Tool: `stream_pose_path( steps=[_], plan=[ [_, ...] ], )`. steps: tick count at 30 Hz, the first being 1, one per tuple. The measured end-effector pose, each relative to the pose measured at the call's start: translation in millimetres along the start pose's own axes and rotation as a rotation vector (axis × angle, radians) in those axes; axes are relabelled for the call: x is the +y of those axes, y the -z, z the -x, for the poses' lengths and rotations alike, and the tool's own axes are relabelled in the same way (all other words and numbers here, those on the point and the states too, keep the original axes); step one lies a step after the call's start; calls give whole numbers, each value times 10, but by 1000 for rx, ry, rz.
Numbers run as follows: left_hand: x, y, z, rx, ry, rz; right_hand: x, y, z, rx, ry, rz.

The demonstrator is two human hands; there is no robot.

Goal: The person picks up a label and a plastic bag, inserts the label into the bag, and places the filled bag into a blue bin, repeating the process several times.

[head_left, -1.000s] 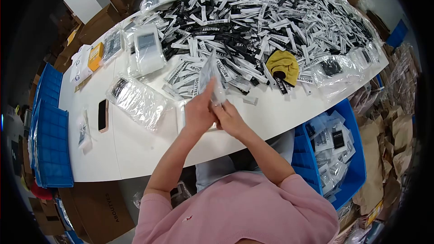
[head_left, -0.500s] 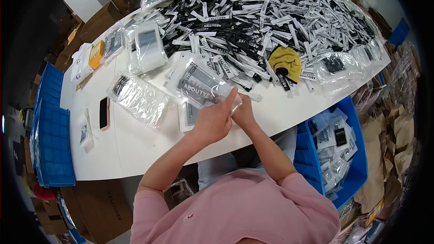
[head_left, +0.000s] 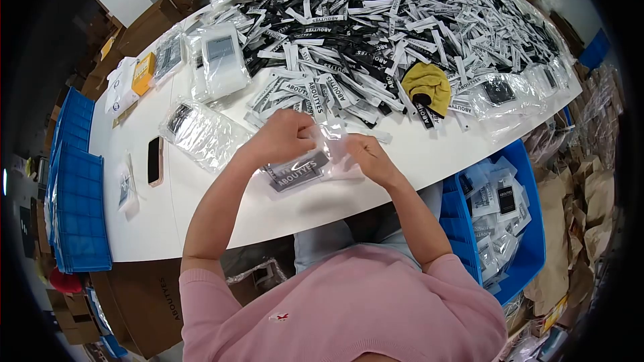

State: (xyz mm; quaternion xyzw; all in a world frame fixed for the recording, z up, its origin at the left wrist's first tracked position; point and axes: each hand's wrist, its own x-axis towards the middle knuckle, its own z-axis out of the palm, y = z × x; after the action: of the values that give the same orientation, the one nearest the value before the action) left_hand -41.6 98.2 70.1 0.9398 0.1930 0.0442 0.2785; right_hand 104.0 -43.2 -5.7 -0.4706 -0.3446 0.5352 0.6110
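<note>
A clear plastic bag with a dark "ABOUTYES" panel is held low over the white table in front of me. My left hand has its fingers curled on the upper left of the bag. At the bag's right end, my right hand pinches the plastic, slightly blurred. Just beyond my hands lie loose black and white "ABOUTYES" strips. To the left of my left forearm rests a stack of clear bags.
A large heap of strips covers the table's far side, with a yellow cloth item at its near edge. A phone lies left. At my right, a blue bin holds several filled bags. Blue crates stand left.
My hands have moved apart, the left one up and left, the right one slightly right. The bag has come lower and nearer to me, uncovering the strips behind it.
</note>
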Motion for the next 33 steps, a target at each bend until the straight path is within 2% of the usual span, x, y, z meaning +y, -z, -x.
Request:
stream_pose_path(
  steps=[1,2,3,4,6,8,12,14,16,17,21,23,24,26,27,29,31,32,33],
  plan=[
    [-15,-31,5,-2,1,3,24,-4,9,11,63,218],
    [-9,-67,15,-60,83,179,45,-6,18,21,127,436],
    [12,-101,26,-117,163,353,59,-2,22,21,126,436],
    [66,-160,61,-72,123,447,69,3,21,0,132,485],
    [61,-287,109,-16,115,463,75,-13,26,-20,139,533],
    [49,-352,154,36,106,481,55,-70,67,7,248,637],
    [-23,-311,259,133,81,340,7,-139,175,25,230,530],
    [-25,-316,289,153,75,280,133,-43,168,-15,369,757],
    [70,-390,315,294,-338,-168,199,-91,164,-3,445,811],
    [132,-431,308,153,-327,-289,220,-111,175,6,524,864],
    [161,-484,279,97,-307,-287,102,-64,371,41,436,834],
    [118,-497,237,-162,45,-70,64,143,509,64,353,853],
    [49,-532,238,-161,40,-72,74,345,581,81,388,944],
    [-169,-659,310,2,106,-2,12,942,908,329,211,790],
    [-259,-701,385,3,105,1,-104,1364,1141,434,152,883],
    [-411,-790,564,87,97,146,-544,2043,1718,533,-117,1064],
    [-493,-942,681,127,74,102,-651,2454,2173,842,-136,1145],
    [-502,-991,692,168,52,56,-642,2471,2128,844,-138,1150],
    [-462,-1019,652,165,49,61,-592,2469,2018,1051,69,1402]
  ],
)
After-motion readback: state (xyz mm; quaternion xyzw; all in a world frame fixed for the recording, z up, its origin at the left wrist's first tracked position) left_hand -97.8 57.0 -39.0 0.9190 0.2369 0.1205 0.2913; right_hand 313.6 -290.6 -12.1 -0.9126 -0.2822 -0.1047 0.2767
